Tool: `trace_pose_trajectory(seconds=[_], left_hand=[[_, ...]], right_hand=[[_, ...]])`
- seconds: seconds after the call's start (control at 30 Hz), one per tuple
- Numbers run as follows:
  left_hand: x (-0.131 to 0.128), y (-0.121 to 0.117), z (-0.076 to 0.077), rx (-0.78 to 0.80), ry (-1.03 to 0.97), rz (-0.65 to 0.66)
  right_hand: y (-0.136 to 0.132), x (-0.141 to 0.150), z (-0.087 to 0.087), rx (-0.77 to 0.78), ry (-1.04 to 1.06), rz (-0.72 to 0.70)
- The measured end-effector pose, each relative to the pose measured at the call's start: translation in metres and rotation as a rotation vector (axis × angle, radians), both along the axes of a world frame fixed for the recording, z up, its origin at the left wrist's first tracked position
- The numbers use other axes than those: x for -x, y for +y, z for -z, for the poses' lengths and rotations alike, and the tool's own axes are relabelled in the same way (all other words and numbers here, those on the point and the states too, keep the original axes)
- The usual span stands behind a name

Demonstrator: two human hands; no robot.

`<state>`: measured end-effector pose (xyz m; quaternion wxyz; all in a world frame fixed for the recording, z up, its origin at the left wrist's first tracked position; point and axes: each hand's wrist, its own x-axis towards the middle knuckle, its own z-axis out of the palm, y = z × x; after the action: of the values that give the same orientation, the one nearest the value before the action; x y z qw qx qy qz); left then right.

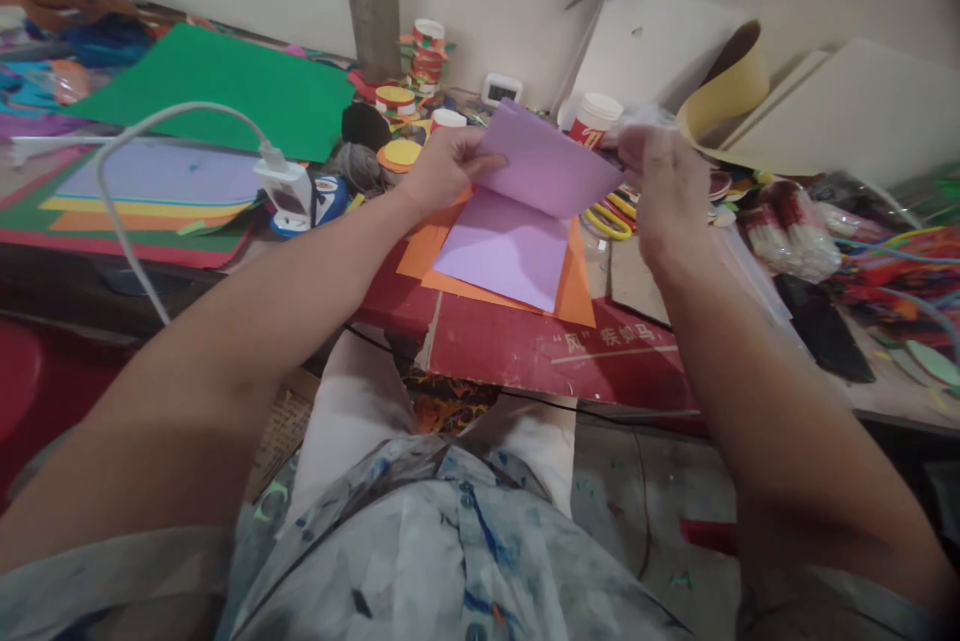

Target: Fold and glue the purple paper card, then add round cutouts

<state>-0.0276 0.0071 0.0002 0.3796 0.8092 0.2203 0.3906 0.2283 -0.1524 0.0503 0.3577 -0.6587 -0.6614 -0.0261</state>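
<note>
A lilac sheet of paper (525, 211) is bent over on itself, its far half raised above the near half. My left hand (444, 169) pinches the raised half's left corner. My right hand (664, 183) is closed on its right corner. The near half lies on an orange sheet (577, 291), which rests on a red cardboard box (555, 351) at the table's front edge.
A green sheet (217, 86) and stacked coloured sheets (135, 201) lie at the left, with a white charger and cable (285, 183). Paper cups (429, 51), yellow scissors (609, 219), a glue jar (594, 119), bundled sticks (780, 236) and pipe cleaners (900, 271) crowd the back and right.
</note>
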Motion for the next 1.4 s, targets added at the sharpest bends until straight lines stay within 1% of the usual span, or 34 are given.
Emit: trace_pose_trajectory(seconds=[0.07, 0.13, 0.17, 0.23, 0.3, 0.4, 0.5, 0.6, 0.73, 0.83, 0.93, 1.03, 1.17, 1.23, 1.33, 1.4], left_hand=[[-0.003, 0.0, 0.003, 0.002, -0.003, -0.042], [-0.004, -0.001, 0.005, -0.002, 0.007, -0.056], [-0.005, -0.001, 0.005, -0.005, 0.012, -0.059], [-0.005, -0.003, 0.004, -0.006, 0.022, -0.062], [-0.005, -0.005, 0.001, 0.002, 0.02, -0.064], [-0.003, -0.008, -0.003, 0.006, -0.001, -0.048], [-0.004, -0.013, -0.001, 0.025, -0.018, -0.026], [-0.006, -0.016, 0.006, 0.116, -0.032, -0.012], [-0.013, -0.015, 0.012, 0.272, -0.112, -0.028], [-0.016, -0.014, 0.012, 0.347, -0.173, -0.042], [-0.017, -0.014, 0.011, 0.372, -0.177, -0.066], [-0.016, -0.014, 0.011, 0.36, -0.164, -0.078], [-0.015, -0.011, 0.015, 0.319, -0.168, -0.067], [-0.017, -0.008, 0.017, 0.339, -0.187, -0.052], [-0.019, -0.005, 0.019, 0.412, -0.237, -0.046], [-0.02, -0.003, 0.02, 0.456, -0.268, -0.048]], right_hand=[[-0.02, 0.009, 0.012, -0.083, 0.083, 0.156], [-0.042, 0.023, 0.026, -0.082, 0.077, 0.212], [-0.053, 0.03, 0.032, -0.063, 0.036, 0.233], [-0.069, 0.043, 0.039, 0.013, -0.087, 0.18], [-0.077, 0.05, 0.041, 0.078, -0.21, 0.103], [-0.074, 0.05, 0.038, 0.135, -0.35, 0.052], [-0.063, 0.045, 0.042, 0.216, -0.463, 0.059], [-0.056, 0.041, 0.052, 0.291, -0.52, 0.08], [-0.055, 0.039, 0.061, 0.33, -0.532, 0.088], [-0.055, 0.037, 0.061, 0.326, -0.501, 0.099], [-0.055, 0.036, 0.06, 0.294, -0.445, 0.074], [-0.057, 0.036, 0.059, 0.252, -0.399, 0.047], [-0.057, 0.034, 0.056, 0.193, -0.325, 0.03], [-0.057, 0.031, 0.054, 0.149, -0.236, 0.073], [-0.055, 0.024, 0.049, 0.031, -0.032, 0.175], [-0.054, 0.021, 0.044, -0.039, 0.099, 0.209]])
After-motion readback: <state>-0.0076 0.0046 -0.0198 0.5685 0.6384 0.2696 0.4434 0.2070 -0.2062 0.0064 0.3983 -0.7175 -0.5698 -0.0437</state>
